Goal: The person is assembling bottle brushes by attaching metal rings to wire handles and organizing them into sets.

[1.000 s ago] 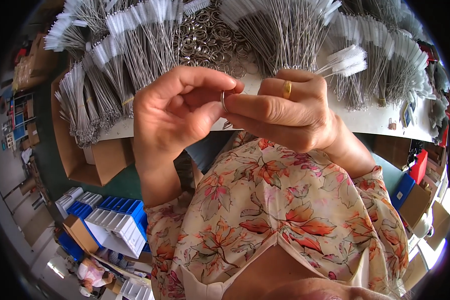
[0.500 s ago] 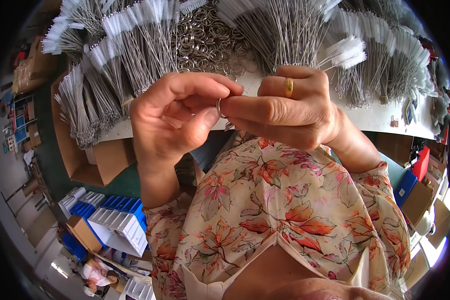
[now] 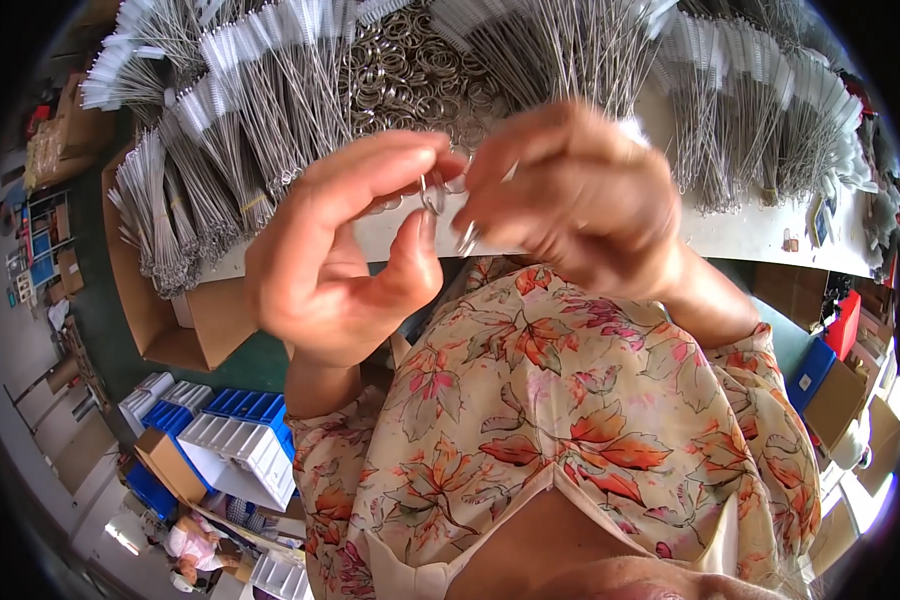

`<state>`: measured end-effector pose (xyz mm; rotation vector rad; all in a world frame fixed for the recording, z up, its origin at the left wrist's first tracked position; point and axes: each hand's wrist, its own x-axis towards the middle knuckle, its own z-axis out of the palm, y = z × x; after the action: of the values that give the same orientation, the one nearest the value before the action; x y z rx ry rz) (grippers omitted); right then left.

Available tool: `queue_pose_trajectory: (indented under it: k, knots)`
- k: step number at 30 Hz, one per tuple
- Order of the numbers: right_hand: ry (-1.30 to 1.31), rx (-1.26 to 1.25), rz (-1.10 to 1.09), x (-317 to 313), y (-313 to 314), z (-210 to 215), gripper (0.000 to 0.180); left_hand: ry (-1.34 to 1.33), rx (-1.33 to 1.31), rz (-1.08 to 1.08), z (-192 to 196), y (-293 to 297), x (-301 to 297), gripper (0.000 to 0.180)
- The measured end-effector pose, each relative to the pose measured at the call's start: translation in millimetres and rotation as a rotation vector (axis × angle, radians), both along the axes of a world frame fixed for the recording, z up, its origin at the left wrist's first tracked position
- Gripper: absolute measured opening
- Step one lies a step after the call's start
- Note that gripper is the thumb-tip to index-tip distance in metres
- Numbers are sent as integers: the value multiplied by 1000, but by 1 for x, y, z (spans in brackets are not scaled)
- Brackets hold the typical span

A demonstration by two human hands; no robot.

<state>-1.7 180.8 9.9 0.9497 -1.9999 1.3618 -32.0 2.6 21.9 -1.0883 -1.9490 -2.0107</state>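
Note:
My left hand (image 3: 345, 235) is raised over the table's near edge. Its thumb and fingertips pinch a small metal split ring (image 3: 431, 193). Just to the right, my right hand (image 3: 575, 195) is curled and smeared by motion, a short gap from the ring. A little shiny metal end (image 3: 467, 239) pokes out below its fingertips, and a patch of white bristles (image 3: 632, 130) shows behind its knuckles. These look like the two ends of a wire brush held in that hand; the shaft between is hidden.
Loose metal rings (image 3: 420, 75) lie heaped mid-table beyond my hands. Bundles of white-bristled wire brushes stand left (image 3: 280, 95) and right (image 3: 760, 120) on the white table (image 3: 810, 240). A cardboard box (image 3: 195, 325) and blue and white bins (image 3: 235, 445) are at lower left; a person (image 3: 195, 545) is beyond.
My hands have come apart: the right has pulled away from the ring and lifted, while the left keeps the ring. White bristles right of my right hand have moved in behind it.

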Motion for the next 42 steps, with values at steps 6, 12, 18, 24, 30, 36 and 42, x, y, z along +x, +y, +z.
queue_pose_trajectory:
  k: [6,12,18,24,30,36,42]
  knots:
    - [-1004,-653,107,5,-11,22,17,218,-58,158,-3,6,-6,28]
    - [-982,-600,114,2,-13,18,15,122,-51,194,-8,8,-8,27]
    - [-1008,-318,97,-8,0,25,12,-110,-80,7,3,-4,-15,26]
    - [-1264,-343,316,-14,0,23,15,-401,-79,-73,3,-17,-19,24]
    - [-1032,-213,-16,2,-25,-11,10,-713,-312,-166,-5,-37,-23,26]
    - [-471,313,-303,37,-22,-92,11,-302,-853,392,-21,-114,-79,21]
    - [-268,535,-254,36,-31,-98,18,-364,-964,865,-48,-236,-163,17]
